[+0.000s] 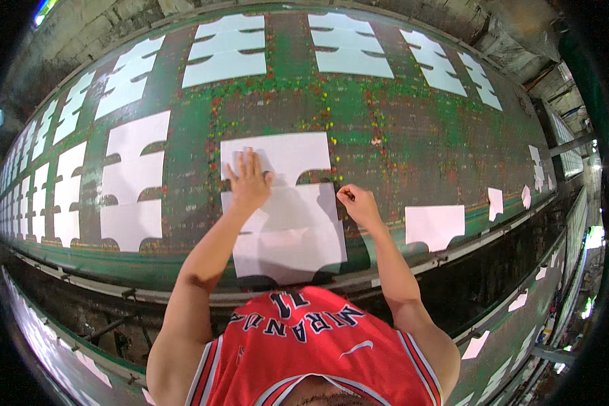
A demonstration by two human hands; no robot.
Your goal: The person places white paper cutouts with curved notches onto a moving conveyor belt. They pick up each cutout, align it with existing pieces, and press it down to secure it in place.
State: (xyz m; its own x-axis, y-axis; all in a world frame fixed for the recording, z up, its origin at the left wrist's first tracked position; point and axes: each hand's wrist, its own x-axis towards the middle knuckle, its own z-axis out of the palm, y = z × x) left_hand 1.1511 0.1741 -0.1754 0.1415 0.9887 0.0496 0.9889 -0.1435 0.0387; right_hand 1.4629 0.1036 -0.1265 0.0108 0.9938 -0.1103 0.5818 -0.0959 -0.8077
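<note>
A white far panel (294, 150) is covered by the left hand (250, 183)—fingers spread flat—its straight edge pointed away from the body. Beside the curled right hand (360, 205), a middle panel (298, 203) is laid; whether its edge is pinched cannot be told. The column's long axis is directed away from the body.

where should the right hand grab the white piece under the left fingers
Probably the far right corner, coming from the right: on this white piece that corner is square and uncovered by the left hand, and the right hand is on that side. It lies flat, so its edge may need lifting.
</note>
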